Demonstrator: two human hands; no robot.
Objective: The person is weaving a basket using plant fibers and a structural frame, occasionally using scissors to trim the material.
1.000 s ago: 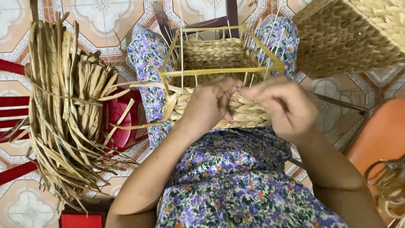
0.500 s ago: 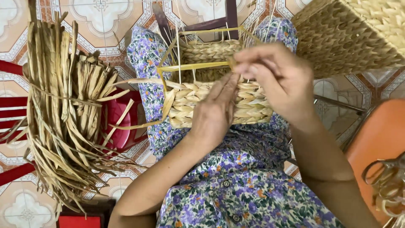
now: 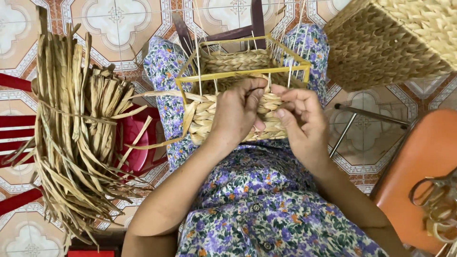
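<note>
On my lap rests a half-woven straw basket [image 3: 204,116] built around a yellow wire frame [image 3: 223,76]. My left hand [image 3: 238,112] presses against its near woven wall, fingers curled on the weave just under the frame's front bar. Beside it, my right hand [image 3: 300,119] pinches a straw strand at that same wall, fingertips touching the left hand's. A loose flat straw strip [image 3: 157,97] trails from the basket's left corner. My floral dress [image 3: 257,200] covers my legs below.
A big bundle of dried straw strips [image 3: 76,138] lies on a red plastic stool [image 3: 138,143] at my left. A finished woven basket [image 3: 395,38] stands at the upper right. An orange chair [image 3: 419,176] with straw scraps sits at the right. Patterned floor tiles [image 3: 114,19] lie around.
My right hand has come down from above the frame to the basket's near wall. My left hand has curled its fingers onto the weave, and the two hands now meet.
</note>
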